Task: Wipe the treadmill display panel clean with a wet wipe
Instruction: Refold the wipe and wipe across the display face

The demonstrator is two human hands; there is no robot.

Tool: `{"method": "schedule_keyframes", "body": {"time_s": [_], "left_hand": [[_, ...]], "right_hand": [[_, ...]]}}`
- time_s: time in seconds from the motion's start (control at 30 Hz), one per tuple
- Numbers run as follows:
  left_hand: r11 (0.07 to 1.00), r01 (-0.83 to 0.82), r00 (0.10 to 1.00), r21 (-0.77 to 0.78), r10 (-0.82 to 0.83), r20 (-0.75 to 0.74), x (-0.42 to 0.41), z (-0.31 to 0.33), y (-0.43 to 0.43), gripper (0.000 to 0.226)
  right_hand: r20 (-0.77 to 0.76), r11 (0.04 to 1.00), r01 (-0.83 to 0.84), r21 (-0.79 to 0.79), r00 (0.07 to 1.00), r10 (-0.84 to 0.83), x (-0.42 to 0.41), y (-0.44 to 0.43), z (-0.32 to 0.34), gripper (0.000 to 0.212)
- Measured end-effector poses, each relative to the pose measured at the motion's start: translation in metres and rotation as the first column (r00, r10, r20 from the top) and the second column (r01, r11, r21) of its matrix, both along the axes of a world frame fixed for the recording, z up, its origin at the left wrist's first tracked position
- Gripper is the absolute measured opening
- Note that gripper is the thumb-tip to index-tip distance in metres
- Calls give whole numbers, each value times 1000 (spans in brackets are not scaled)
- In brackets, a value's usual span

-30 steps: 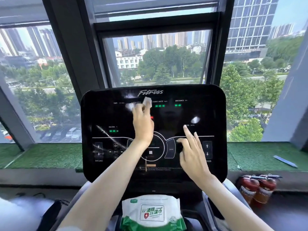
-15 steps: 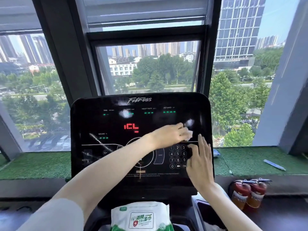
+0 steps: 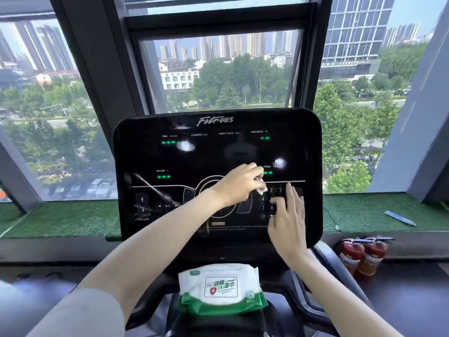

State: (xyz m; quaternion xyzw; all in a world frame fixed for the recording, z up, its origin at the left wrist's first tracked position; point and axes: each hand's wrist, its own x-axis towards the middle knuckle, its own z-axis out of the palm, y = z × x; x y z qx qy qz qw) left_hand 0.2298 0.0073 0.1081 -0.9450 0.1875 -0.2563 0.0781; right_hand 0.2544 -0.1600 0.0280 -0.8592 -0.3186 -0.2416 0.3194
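Note:
The black glossy treadmill display panel (image 3: pixel 150 156) stands in front of me, lit with green digits and a number keypad at its lower right. My left hand (image 3: pixel 239 184) reaches across to the panel's right half and is closed on a small crumpled white wet wipe (image 3: pixel 261 189), pressed against the glass just left of the keypad. My right hand (image 3: pixel 288 215) lies flat on the keypad area with fingers spread, holding nothing. A white and green wet wipe pack (image 3: pixel 221 289) sits on the console tray below the panel.
Green artificial turf (image 3: pixel 68 218) covers the window ledge behind the panel, with a blue pen-like object (image 3: pixel 399 218) on its right part. Two red fire extinguishers (image 3: pixel 362 256) stand at the lower right. Large windows (image 3: pixel 218 74) rise behind.
My left hand with the wipe swept from the panel's upper middle across to the right, then down and slightly back left, near the keypad. My right hand stayed on the keypad area.

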Motion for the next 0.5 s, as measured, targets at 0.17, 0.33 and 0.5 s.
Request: {"method": "schedule_keyframes", "body": {"time_s": [0.17, 0.33, 0.5], "left_hand": [[982, -170, 984, -85, 173, 36, -55, -5, 56, 35], [959, -285, 958, -5, 285, -38, -121, -38, 89, 34], [868, -418, 908, -269, 412, -78, -176, -64, 114, 36]], "right_hand": [[26, 998, -63, -23, 998, 63, -32, 37, 0, 41], [26, 986, -150, -67, 988, 152, -66, 65, -6, 42], [14, 972, -189, -141, 981, 193, -82, 65, -25, 44]]}}
